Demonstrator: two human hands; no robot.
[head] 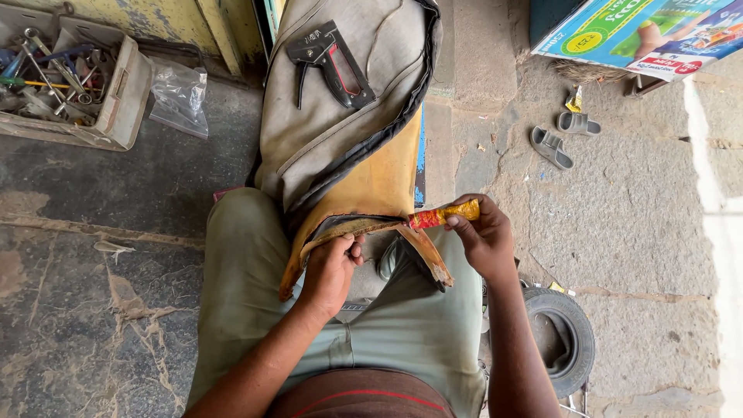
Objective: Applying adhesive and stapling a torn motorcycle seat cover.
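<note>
One glue tube (443,214) in right hand's (481,240) grasp, lengthwise left-right, nozzle toward left-hand-pinched (331,271) seat cover (348,116).

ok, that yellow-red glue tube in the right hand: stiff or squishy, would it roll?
The tube looks crinkled, so probably soft and squeezable. It is slim and pinched by right hand fingertips, so likely light. Round body: might roll if set down.

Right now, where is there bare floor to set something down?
Bare dark stone floor lies left of the knee, below the grey tool tray. Grey paving right, between grey sandals and black tyre, is free. The lap, under the tan seat cover, is crowded.
</note>
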